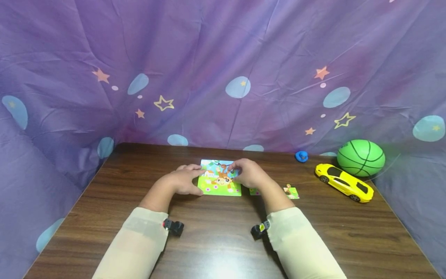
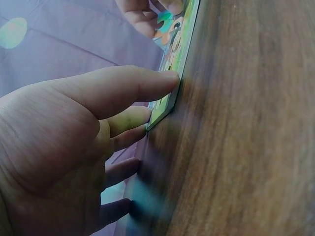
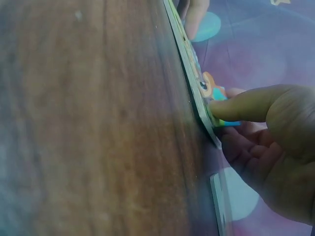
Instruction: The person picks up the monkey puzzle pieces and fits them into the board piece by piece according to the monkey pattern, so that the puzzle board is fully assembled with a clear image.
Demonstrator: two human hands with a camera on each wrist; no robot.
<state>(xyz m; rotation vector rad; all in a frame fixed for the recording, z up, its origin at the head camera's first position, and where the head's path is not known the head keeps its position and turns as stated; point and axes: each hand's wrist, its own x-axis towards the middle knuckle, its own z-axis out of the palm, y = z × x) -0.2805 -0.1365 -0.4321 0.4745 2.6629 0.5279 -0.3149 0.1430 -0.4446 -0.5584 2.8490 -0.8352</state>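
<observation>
A flat picture puzzle board (image 1: 213, 189) lies on the table, showing an upside-down cartoon monkey over green grass and blue sky. My left hand (image 1: 184, 180) is at the board's left side, its thumb and index finger spread apart and touching the edge by the near corner; the other fingers extend loosely beyond it. Over the right part of the board, my right hand (image 1: 251, 173) pinches a small orange, blue and green puzzle piece (image 3: 219, 93) between thumb and fingers. That piece is tilted up against the board's surface. My right hand hides the board's upper right corner.
Right of the board lie a loose puzzle piece (image 1: 293, 193) and a green piece (image 1: 254, 192) partly behind my right wrist. Farther right are a yellow toy car (image 1: 343, 182), a green ball (image 1: 361, 157) and a small blue toy (image 1: 301, 156). A purple curtain (image 1: 202, 58) hangs behind the table.
</observation>
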